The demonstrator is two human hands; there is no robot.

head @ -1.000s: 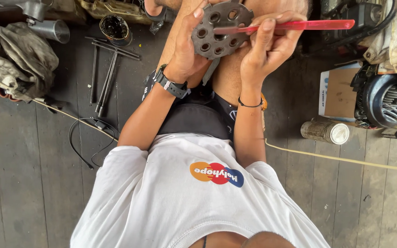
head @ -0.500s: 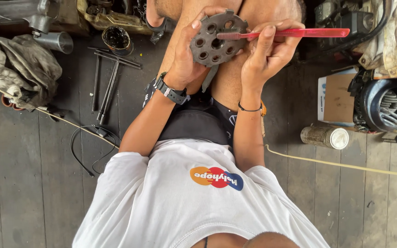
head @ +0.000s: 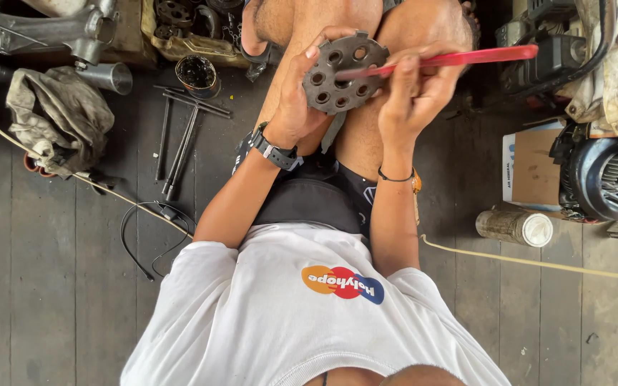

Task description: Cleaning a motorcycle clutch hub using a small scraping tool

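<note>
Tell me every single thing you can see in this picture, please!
Round metal part with holes: one, dark grey, held up over the knees.
Flat tool: one, red, its tip on the round part.
Rag: one, dirty grey, on the floor at the left.
Long metal T-shaped tools: a few, dark, on the floor beside the rag.
Small tin: one, black inside, near the top.
Can: one, dusty, lying on its side at the right.
Cardboard box: one, brown, right.
Motor: one, black, far right.
Black cable: one, looped on the floor.
Left hand: holds the round part.
Right hand: holds the red tool.
</note>
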